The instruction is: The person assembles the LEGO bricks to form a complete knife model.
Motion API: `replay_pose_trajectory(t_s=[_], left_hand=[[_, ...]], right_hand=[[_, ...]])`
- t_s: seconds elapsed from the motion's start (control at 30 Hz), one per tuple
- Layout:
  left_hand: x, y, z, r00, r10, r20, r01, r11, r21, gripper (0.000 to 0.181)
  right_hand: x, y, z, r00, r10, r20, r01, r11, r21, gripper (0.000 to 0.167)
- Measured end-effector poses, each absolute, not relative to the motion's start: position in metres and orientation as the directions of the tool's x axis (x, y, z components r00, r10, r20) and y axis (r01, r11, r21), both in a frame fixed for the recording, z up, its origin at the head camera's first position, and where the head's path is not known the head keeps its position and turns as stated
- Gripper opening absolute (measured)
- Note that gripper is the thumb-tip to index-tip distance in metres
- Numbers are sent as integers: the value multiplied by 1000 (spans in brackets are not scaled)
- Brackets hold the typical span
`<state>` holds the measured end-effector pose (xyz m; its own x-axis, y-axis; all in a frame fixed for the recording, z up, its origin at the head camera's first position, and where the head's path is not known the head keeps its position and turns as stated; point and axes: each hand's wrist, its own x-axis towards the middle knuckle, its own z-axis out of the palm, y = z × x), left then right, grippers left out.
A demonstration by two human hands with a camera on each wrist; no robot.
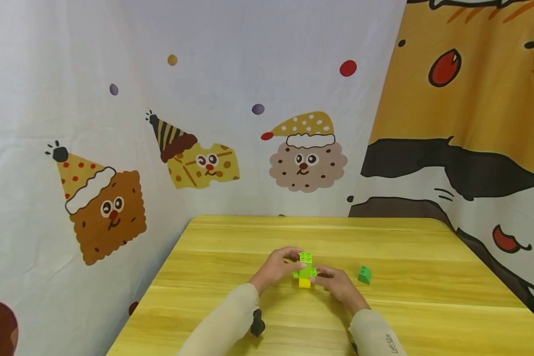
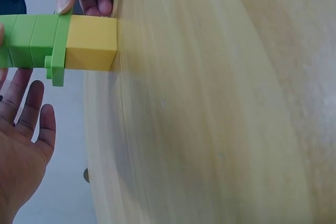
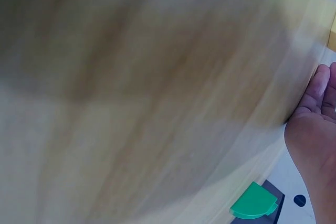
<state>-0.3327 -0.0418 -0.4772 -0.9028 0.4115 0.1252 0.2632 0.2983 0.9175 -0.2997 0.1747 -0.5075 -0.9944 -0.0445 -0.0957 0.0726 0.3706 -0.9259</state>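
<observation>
A tower of toy building bricks (image 1: 305, 269) stands upright on the table, light green above a yellow brick (image 2: 92, 43). A wider green plate (image 2: 60, 51) sits directly on the yellow brick, its studded ends sticking out past the sides. My left hand (image 1: 278, 268) holds the upper green bricks from the left, thumb in front and fingers behind. On the other side, my right hand (image 1: 338, 284) grips the plate's right end with thumb and fingers; in the right wrist view this contact is out of frame.
A separate darker green brick with a curved side (image 1: 364, 275) lies on the table to the right of my right hand. The wooden table (image 1: 231, 237) reaches back to a cloth backdrop (image 1: 231, 29) printed with cartoon figures.
</observation>
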Motion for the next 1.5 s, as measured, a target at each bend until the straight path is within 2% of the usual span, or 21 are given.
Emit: replay_pose_trajectory(t_s=[0.53,0.8,0.97,1.5], left_hand=[[-336,-40,-478,-897,419,137,298,349,888,31],[-334,-41,-479,-894,418,162,327,359,874,38],[-334,-40,-480,-890,421,174,338,354,872,36],[-335,-39,-481,-896,415,157,313,340,887,34]], right_hand=[[-299,175,-506,-992,-46,-114,89,370,-925,55],[-301,175,-507,-993,-55,-102,74,373,-925,56],[-300,175,-507,-994,-55,-98,71,371,-926,56],[-299,174,-505,-992,-53,-118,91,370,-925,54]])
